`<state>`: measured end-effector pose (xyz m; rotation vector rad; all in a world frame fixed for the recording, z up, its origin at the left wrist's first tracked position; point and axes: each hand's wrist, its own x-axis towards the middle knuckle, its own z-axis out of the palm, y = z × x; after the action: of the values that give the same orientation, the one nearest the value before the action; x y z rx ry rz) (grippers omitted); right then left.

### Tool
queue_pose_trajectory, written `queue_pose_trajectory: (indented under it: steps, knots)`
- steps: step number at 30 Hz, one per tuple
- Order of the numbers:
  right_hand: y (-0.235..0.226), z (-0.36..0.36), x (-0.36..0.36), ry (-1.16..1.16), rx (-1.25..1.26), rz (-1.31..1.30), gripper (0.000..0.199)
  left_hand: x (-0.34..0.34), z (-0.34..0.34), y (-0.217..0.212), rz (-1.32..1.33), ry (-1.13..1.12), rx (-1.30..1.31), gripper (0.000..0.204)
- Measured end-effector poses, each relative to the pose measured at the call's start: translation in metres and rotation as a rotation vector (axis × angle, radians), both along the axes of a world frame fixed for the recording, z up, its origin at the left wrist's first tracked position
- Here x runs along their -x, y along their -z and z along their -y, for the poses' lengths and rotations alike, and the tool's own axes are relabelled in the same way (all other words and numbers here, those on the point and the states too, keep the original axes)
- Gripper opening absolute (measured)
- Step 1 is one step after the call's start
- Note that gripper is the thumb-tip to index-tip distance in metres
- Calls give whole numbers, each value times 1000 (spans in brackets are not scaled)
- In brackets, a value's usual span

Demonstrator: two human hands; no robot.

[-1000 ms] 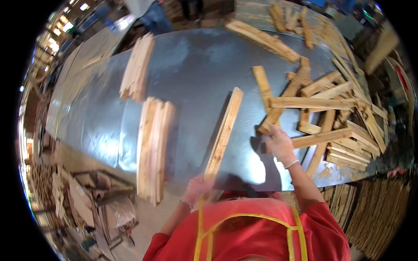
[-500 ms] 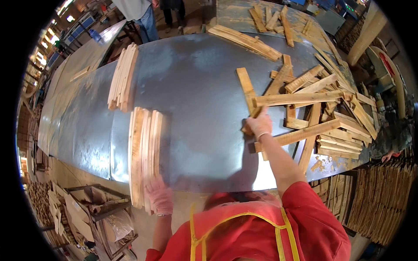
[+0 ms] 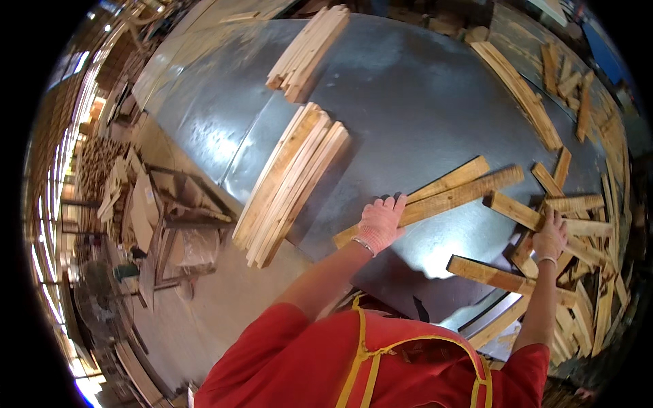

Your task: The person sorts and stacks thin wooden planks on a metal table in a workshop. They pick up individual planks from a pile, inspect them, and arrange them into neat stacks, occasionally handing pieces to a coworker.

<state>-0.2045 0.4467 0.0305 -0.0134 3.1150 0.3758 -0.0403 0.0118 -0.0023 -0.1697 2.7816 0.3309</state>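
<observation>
My left hand (image 3: 381,224), in a pale knitted glove, is closed over a long wooden strip (image 3: 462,195) lying slantwise on the metal-topped table (image 3: 401,122). A second, shorter strip (image 3: 449,178) lies along its far side. My right hand (image 3: 549,238), gloved too, grips a wooden strip (image 3: 515,209) at the left side of a jumbled pile of strips (image 3: 585,289); its fingers partly hide the strip. Left of my left hand is a neat stack of wooden strips (image 3: 289,187), laid side by side. A second stack (image 3: 309,51) is farther back.
A pair of long strips (image 3: 520,95) lies at the far right of the table, with short offcuts (image 3: 568,81) beyond. One strip (image 3: 486,273) juts from the pile near my right forearm. A metal-framed cart (image 3: 177,224) stands on the floor at left.
The view has turned toward the right. My left hand has gone from the near stack to a strip in the middle; my right hand has moved from the loose strips' ends into the pile.
</observation>
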Motion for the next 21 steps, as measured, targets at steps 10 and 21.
queue_pose_trajectory:
  steps: [10,21]
  knots:
    - [-54,137,34,-207,625,259,62,-19,42,-27,14,-486,-1050,80]
    - [69,370,-169,48,1479,843,100,-230,72,-40,327,-593,-833,94]
